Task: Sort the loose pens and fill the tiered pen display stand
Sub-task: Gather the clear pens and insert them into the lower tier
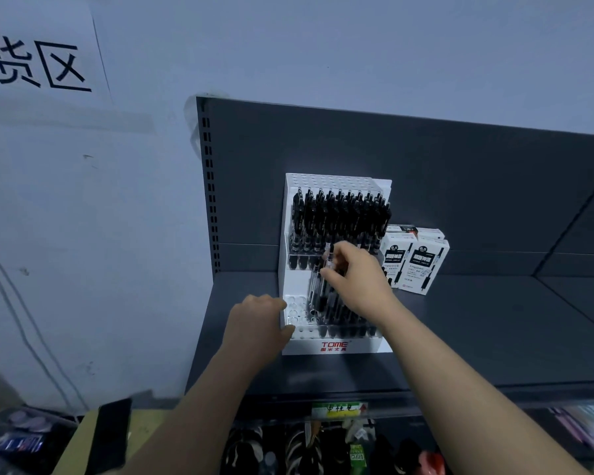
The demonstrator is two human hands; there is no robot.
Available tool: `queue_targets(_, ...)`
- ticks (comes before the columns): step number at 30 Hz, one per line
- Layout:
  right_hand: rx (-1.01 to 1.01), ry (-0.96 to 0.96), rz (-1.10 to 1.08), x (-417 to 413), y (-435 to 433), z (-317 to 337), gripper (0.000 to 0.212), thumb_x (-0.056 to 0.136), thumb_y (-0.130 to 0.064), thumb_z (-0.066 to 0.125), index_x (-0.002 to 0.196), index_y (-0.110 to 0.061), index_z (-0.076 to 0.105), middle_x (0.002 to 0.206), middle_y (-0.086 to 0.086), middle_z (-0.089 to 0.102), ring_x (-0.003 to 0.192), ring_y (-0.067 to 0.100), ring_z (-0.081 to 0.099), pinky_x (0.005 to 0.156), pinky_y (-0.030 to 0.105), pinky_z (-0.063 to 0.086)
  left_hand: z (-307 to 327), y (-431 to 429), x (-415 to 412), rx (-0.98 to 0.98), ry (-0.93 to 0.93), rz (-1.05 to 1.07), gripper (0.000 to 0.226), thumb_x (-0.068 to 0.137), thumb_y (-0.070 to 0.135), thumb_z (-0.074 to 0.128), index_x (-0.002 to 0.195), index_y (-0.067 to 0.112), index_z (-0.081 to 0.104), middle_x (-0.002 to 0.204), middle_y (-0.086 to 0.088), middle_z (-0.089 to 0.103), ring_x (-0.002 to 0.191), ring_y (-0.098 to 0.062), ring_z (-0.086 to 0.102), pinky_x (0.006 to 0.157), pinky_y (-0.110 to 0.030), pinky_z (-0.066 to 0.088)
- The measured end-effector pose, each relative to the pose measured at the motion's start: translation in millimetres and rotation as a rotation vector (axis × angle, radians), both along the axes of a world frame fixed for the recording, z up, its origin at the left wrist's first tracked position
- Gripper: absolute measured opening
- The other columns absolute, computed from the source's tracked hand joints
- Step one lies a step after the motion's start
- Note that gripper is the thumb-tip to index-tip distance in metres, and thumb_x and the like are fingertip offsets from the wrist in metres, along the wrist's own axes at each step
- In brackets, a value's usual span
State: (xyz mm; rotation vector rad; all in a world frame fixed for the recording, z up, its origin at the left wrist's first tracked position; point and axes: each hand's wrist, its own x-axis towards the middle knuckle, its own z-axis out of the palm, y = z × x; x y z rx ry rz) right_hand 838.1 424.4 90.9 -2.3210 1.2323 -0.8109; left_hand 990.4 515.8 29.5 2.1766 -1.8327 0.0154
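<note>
Blurred goods (309,447) below the shelf edge were unidentifiable. The left hand (258,323) gripped the front-left corner of the white plastic tiered pen stand (336,348) on a dark grey metal shelf (477,337). The right hand (360,282) pinched a clear-barrelled pen (328,257) above the lower tier, hiding some of the pens there. White pen boxes (415,265) stood just beside the stand.

Right of frame the gray shelf (494,337) lies open; pen boxes (417,265) crowd the right flank of the display stand (333,349), the wall (117,252) near its left.
</note>
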Motion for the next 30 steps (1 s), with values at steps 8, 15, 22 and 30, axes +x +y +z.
queue_targets(8,-0.018,-0.039,-0.027,5.2,1.4,-5.6,0.029,0.089,-0.022,0.066,0.111,-0.028,0.049,0.079,-0.008,0.063,0.066,0.007,0.056,0.059,0.026,0.041,-4.2,1.3,1.3,0.009,0.010,-0.002,0.039,0.091,0.047,0.054,0.123,0.025,0.058,0.120,0.004,0.062,0.111,-0.021,0.052,0.091,-0.031,0.044)
queue_targets(15,-0.109,0.163,0.032,3.4,-0.6,-3.1,0.012,0.093,-0.029,0.059,0.092,-0.019,0.066,0.088,-0.008,0.061,0.093,0.018,0.053,0.086,0.037,0.045,-4.3,1.8,2.3,0.034,0.011,0.002,0.038,0.091,0.046,0.054,0.124,0.026,0.058,0.121,0.004,0.061,0.113,-0.021,0.052,0.093,-0.032,0.044)
queue_targets(22,-0.102,0.216,0.013,3.3,-3.8,3.3,0.015,0.089,-0.027,0.065,0.085,-0.013,0.070,0.099,-0.004,0.054,0.103,0.015,0.043,0.097,0.034,0.039,-5.7,0.1,0.6,0.044,0.025,-0.005,0.040,0.092,0.046,0.053,0.126,0.026,0.057,0.120,0.003,0.061,0.113,-0.021,0.052,0.092,-0.033,0.044)
queue_targets(30,-0.087,0.169,0.016,0.0,4.6,-4.4,0.012,0.085,-0.030,0.071,0.078,-0.022,0.070,0.092,-0.011,0.053,0.100,0.013,0.045,0.098,0.035,0.039,-7.7,-0.5,1.3,0.050,0.037,-0.008,0.036,0.092,0.044,0.054,0.120,0.024,0.062,0.116,0.003,0.064,0.111,-0.020,0.054,0.091,-0.033,0.046)
